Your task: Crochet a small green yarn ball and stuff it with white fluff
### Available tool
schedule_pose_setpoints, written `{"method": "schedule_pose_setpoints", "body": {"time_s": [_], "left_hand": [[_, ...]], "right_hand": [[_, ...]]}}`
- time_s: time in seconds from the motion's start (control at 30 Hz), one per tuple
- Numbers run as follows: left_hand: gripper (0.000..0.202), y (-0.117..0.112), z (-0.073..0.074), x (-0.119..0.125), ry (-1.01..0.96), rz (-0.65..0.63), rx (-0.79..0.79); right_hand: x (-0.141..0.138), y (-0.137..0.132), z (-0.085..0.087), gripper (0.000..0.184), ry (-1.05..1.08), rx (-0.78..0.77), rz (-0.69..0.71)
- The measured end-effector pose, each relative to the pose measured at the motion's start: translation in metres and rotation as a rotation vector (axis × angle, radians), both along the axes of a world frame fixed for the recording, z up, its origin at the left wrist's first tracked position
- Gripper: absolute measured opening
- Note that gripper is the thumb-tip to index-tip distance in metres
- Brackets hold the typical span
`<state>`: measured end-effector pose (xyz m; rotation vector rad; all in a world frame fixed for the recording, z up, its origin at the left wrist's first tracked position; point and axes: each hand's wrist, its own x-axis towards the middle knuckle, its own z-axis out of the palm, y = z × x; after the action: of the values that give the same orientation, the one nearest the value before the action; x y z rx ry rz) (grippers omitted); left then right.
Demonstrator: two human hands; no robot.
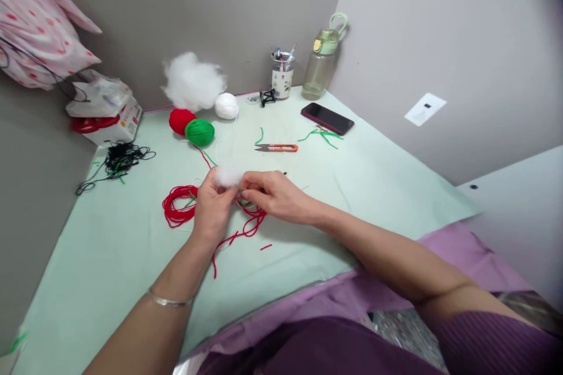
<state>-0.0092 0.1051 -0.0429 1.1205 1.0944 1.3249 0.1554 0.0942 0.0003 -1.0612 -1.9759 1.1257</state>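
Observation:
My left hand [212,206] is closed around a small tuft of white stuffing [229,176], which puffs out above the thumb and fingers. Close against its right side, my right hand [273,195] pinches with thumb and forefinger. A bit of green shows between the fingertips, but what the pinch holds is hidden. Red yarn [253,224] lies in loose loops beneath the hands, with a tail running toward the front. To the left rests a coil of red yarn [176,211]. Orange thread snips [277,147] lie on the table beyond the right hand.
Behind the hands are a red ball [181,121], a green ball [200,132] and a white ball of yarn [226,106], beside a stuffing heap [193,82]. A phone [328,118], bottle [323,64] and pen cup [282,77] stand toward the back; tangled black yarn [123,158] lies left.

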Motion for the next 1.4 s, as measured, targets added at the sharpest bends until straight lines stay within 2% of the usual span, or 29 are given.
{"method": "schedule_pose_setpoints", "body": {"time_s": [0.13, 0.23, 0.3, 0.33, 0.4, 0.47, 0.53, 0.67, 0.73, 0.83, 0.97, 1.07, 1.13, 1.2, 1.3, 1.4], "left_hand": [[0.027, 0.001, -0.002, -0.001, 0.01, 0.074, 0.021], [0.028, -0.002, 0.002, 0.001, -0.032, 0.076, 0.003], [0.026, -0.004, 0.007, 0.004, -0.056, 0.05, -0.018], [0.024, -0.006, 0.009, 0.005, -0.064, 0.038, -0.027], [0.021, -0.007, 0.012, 0.006, -0.076, 0.025, -0.042], [0.021, -0.007, 0.014, 0.006, -0.088, 0.033, -0.05], [0.024, -0.008, 0.015, 0.005, -0.098, 0.047, -0.048], [0.028, -0.01, 0.013, 0.007, -0.087, 0.026, -0.052], [0.028, -0.011, 0.011, 0.009, -0.075, 0.004, -0.063], [0.026, -0.013, 0.006, 0.011, -0.07, -0.018, -0.075], [0.025, -0.012, 0.006, 0.009, -0.093, -0.067, -0.087], [0.026, -0.01, 0.016, 0.004, -0.127, -0.161, -0.112], [0.021, -0.008, 0.024, 0.0, -0.155, -0.23, -0.133], [0.024, -0.006, 0.029, -0.004, -0.16, -0.269, -0.145], [0.029, -0.004, 0.028, -0.005, -0.103, -0.259, -0.128], [0.039, -0.004, 0.023, -0.003, -0.082, -0.223, -0.098]], "right_hand": [[-0.005, 0.005, -0.01, 0.015, 0.077, -0.041, -0.019], [0.0, 0.013, -0.01, 0.02, 0.121, 0.059, -0.122], [0.005, 0.017, -0.005, 0.024, 0.257, 0.096, -0.168], [0.006, 0.018, -0.002, 0.026, 0.356, 0.055, -0.157], [0.008, 0.018, 0.002, 0.03, 0.537, -0.124, -0.085], [0.007, 0.017, 0.003, 0.029, 0.6, -0.282, -0.046], [0.005, 0.017, 0.001, 0.027, 0.532, -0.289, -0.096], [0.003, 0.016, -0.007, 0.019, 0.143, -0.034, -0.158], [0.003, 0.016, -0.008, 0.015, -0.037, 0.039, -0.17], [0.005, 0.015, -0.006, 0.026, -0.2, 0.06, -0.17], [0.008, 0.016, -0.003, 0.035, -0.171, -0.01, -0.072], [0.009, 0.017, -0.005, 0.03, -0.093, -0.011, -0.163], [0.008, 0.017, -0.007, 0.026, -0.102, 0.026, -0.232], [0.008, 0.017, -0.007, 0.025, -0.145, 0.07, -0.266], [0.007, 0.015, -0.005, 0.023, -0.179, 0.102, -0.265], [0.009, 0.013, -0.001, 0.018, -0.145, 0.092, -0.203]]}}
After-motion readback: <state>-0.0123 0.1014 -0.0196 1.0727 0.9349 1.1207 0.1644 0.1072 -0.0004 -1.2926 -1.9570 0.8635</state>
